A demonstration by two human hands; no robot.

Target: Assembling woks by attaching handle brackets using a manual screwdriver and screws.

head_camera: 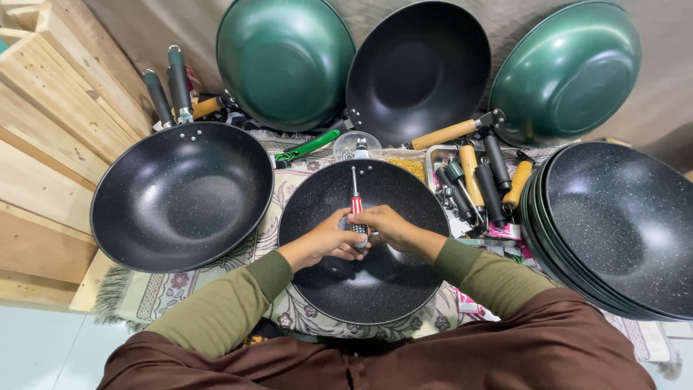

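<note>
We sit over a black speckled wok (375, 289) on a patterned cloth (173, 289). Both hands meet above its middle: the left hand (333, 237) and right hand (386, 224) both clasp a screwdriver (356, 209) with a red-and-white striped grip, its shaft pointing away from us toward the far rim, where two rivets or screws show. Fingers of both hands are curled tight about the grip.

This wok has no handle on it yet, as far as we see. A finished wok (180, 195) with a dark handle lies to the left. Stacked bare woks (621, 224) wait on the right. Loose handles (484, 180), wooden and black, lie in a tray (432, 160) behind. Three more woks (419, 65) lean on the back wall.

We judge the fitting of this one barely begun, many left.
</note>
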